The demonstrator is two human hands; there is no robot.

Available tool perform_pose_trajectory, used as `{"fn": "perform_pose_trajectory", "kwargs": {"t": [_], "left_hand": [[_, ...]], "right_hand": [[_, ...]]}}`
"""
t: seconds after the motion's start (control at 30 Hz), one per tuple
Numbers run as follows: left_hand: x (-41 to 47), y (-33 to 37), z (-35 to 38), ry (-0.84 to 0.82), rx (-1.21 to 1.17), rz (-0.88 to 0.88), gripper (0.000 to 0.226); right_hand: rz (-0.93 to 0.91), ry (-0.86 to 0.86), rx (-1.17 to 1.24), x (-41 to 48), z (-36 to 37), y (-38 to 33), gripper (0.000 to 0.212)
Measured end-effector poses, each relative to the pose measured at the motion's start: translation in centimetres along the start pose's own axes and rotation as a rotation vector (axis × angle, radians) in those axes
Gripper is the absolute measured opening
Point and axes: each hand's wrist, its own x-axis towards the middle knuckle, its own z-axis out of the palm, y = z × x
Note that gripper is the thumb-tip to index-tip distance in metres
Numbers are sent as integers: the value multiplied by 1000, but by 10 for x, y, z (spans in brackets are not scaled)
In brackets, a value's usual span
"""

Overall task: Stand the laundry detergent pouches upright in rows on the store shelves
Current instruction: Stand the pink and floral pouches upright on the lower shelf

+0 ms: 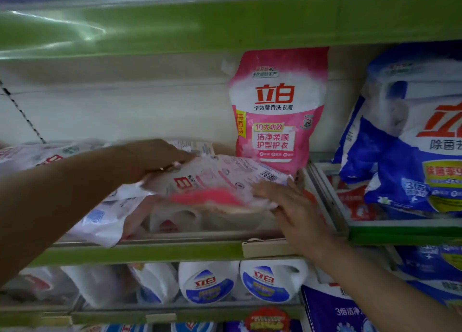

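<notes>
Both hands are on one pink detergent pouch (pixel 220 181), which is lying roughly flat and motion-blurred, raised over the middle shelf (pixel 150 253) near its right end. Left hand (pixel 155 159) is curled over the pouch's far-left end and gripping it. Right hand (pixel 295 201) is flat with fingers straight, pressed against the pouch's right end, not wrapped round it. Upright pink pouch (pixel 277 106) stands at the back right corner of the same shelf bay, label facing out, just behind the held one. More pink-and-white flat pouches (pixel 105 214) lie in a heap on the left part of the shelf, one overhanging the front edge. Wire divider (pixel 322 194) closes the bay on the right, just beside the right hand. Past it, blue pouches (pixel 412 144) stand leaning in the next bay. White jugs (pixel 207 281) sit in a row on the shelf below, with a purple pouch (pixel 332 309) at lower right.
</notes>
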Motion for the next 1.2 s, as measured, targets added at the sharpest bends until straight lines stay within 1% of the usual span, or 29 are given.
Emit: {"fn": "perform_pose_trajectory", "kwargs": {"t": [0.03,0.07,0.13,0.17,0.2,0.23,0.3,0.33,0.4,0.43,0.5,0.53,0.57,0.63,0.67,0.73,0.8,0.87,1.0,1.1,1.2], "left_hand": [[-2,5,-7,-71,-194,8,29],[-4,10,-15,-164,-391,41,33],[0,18,-28,-306,-796,145,58],[6,19,-30,-322,-919,191,53],[11,21,-25,-301,-973,220,37],[17,22,-17,-246,-979,230,25],[25,22,8,-180,-910,222,25],[26,21,24,-180,-849,236,27],[28,19,56,-173,-683,268,37],[27,20,72,-159,-623,267,46],[28,29,101,-150,-545,287,71],[30,34,111,-120,-539,316,75],[33,41,117,-48,-551,358,69],[39,55,116,156,-572,464,44],[41,61,112,218,-611,509,34],[42,70,103,259,-695,572,18],[41,74,96,300,-731,559,19],[41,77,91,315,-817,527,22],[41,78,90,289,-876,502,22],[45,71,90,276,-823,429,28],[48,57,89,282,-719,386,33]], "right_hand": [[105,38,152,4,-9,-3,32],[211,81,288,9,-17,-4,26],[414,203,520,22,-31,2,22],[487,266,603,28,-36,10,22],[538,310,659,35,-41,18,21],[569,341,692,41,-45,26,20],[624,395,716,50,-46,41,20],[655,425,724,55,-47,49,20],[702,473,746,63,-46,62,19],[710,487,755,67,-45,67,19],[707,514,761,73,-44,72,18],[703,526,760,74,-42,73,18],[695,534,754,74,-41,74,17],[680,537,749,72,-39,76,16],[676,533,751,71,-39,78,17],[669,535,751,69,-40,81,19],[665,547,756,69,-40,84,19],[657,557,766,69,-41,85,19],[647,584,779,70,-38,85,20],[658,580,730,71,-39,82,17],[658,563,587,67,-39,80,10]]}}
